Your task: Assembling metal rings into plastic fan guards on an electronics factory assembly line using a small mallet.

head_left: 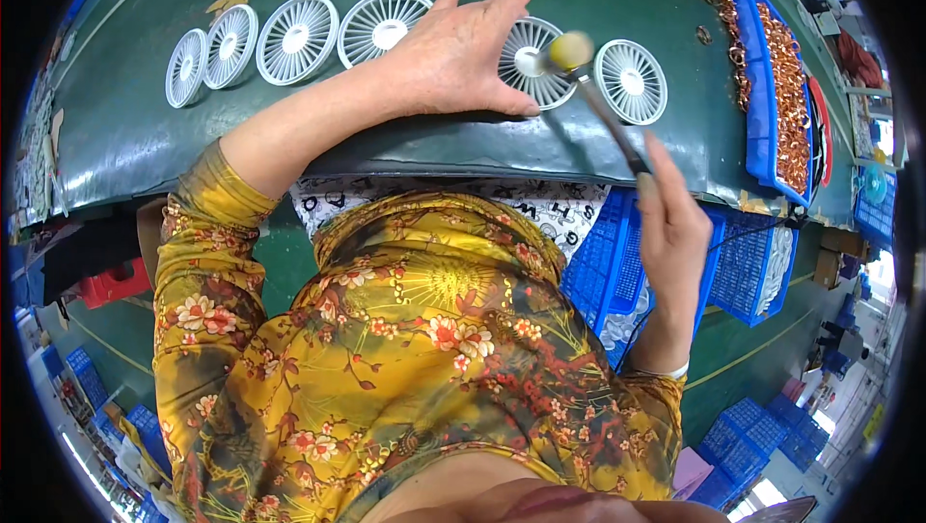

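Several round white slatted discs with solid hubs lie in a row across the green table. My left hand (461,60) is open, thumb and fingers spread around the left side of one slatted disc (516,87); whether it grips the rim I cannot tell. My right hand (670,224) is closed around the dark handle of a small mallet (571,52). The mallet's yellowish, slightly blurred head is over the right part of that disc, near its hub. Right of it lies another slatted disc (631,82). A further slatted disc (390,34) is partly behind my left hand.
At the table's right stands a blue tray (760,89) full of copper-coloured metal pieces, with more pieces spilled along its left side. Below the table's front edge, blue crates (738,267) stand at my right. A red container (114,282) is below at the left.
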A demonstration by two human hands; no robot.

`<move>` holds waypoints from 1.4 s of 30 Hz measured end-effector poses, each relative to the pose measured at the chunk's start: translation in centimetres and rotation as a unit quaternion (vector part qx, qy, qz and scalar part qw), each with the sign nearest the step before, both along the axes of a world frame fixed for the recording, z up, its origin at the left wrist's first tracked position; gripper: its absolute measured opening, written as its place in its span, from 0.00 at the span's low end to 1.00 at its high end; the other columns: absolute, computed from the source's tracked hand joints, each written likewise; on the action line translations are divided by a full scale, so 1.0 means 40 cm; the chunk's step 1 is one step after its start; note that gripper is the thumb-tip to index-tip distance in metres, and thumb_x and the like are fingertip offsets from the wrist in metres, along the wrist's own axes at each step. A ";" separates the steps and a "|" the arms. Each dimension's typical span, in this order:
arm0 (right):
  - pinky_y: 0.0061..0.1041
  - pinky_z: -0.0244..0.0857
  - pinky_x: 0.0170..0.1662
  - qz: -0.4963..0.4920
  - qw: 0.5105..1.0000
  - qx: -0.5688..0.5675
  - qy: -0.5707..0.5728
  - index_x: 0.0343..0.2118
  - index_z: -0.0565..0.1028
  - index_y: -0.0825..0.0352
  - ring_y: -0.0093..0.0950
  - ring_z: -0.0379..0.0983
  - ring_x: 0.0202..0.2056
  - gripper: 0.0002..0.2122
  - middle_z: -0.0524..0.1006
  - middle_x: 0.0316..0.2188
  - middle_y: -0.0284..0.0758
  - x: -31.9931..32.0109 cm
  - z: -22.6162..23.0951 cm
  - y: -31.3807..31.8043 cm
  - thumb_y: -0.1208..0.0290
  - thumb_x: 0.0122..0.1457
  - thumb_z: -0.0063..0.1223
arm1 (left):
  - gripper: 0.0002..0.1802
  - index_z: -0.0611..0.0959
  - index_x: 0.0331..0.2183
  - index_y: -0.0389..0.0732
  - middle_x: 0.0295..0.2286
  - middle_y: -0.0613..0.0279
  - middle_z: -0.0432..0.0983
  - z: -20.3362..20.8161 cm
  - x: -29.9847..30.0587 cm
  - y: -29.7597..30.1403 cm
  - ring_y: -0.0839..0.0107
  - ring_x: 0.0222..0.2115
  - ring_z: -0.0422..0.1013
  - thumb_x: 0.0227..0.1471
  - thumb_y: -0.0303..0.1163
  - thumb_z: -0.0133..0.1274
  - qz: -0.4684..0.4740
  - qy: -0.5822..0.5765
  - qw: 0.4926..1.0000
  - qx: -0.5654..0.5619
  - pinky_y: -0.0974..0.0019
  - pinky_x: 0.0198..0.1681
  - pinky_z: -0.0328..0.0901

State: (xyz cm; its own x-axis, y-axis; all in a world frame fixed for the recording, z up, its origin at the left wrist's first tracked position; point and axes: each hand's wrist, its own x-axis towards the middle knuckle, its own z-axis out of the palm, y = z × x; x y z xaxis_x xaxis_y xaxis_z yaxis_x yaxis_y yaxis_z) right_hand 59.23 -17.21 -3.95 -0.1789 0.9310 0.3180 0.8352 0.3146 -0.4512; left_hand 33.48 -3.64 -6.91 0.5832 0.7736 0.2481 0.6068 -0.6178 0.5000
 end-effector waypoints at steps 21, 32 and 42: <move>0.27 0.70 0.37 0.024 0.998 -0.001 0.049 0.49 0.74 0.66 0.32 0.79 0.36 0.15 0.79 0.39 0.45 -0.051 0.024 0.047 0.79 0.58 0.51 | 0.61 0.52 0.61 0.42 0.48 0.42 0.68 0.034 -0.163 -0.065 0.50 0.51 0.65 0.31 0.44 0.69 0.026 -0.040 0.999 0.027 0.45 0.63 0.46; 0.28 0.69 0.44 0.112 0.993 0.021 0.041 0.51 0.71 0.69 0.38 0.77 0.42 0.17 0.78 0.41 0.46 -0.116 0.042 0.069 0.81 0.58 0.49 | 0.66 0.47 0.61 0.42 0.46 0.45 0.70 0.006 -0.137 -0.071 0.48 0.48 0.67 0.29 0.48 0.70 0.070 -0.070 0.995 -0.011 0.54 0.53 0.64; 0.35 0.68 0.29 0.091 0.995 -0.052 -0.004 0.51 0.73 0.59 0.41 0.75 0.26 0.18 0.77 0.28 0.45 -0.121 0.024 0.083 0.77 0.56 0.53 | 0.61 0.50 0.61 0.33 0.59 0.40 0.51 -0.002 -0.346 -0.011 0.44 0.62 0.43 0.36 0.49 0.67 -0.059 -0.116 0.936 0.326 0.46 0.65 0.36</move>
State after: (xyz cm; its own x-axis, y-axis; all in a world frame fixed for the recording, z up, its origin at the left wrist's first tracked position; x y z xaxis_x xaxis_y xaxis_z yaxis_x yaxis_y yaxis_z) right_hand 54.38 -13.90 -2.98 -0.3495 0.9107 0.2202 0.7728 0.4131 -0.4818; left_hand 19.63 -4.07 -7.00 0.5261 0.3469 0.7765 0.4370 -0.8935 0.1032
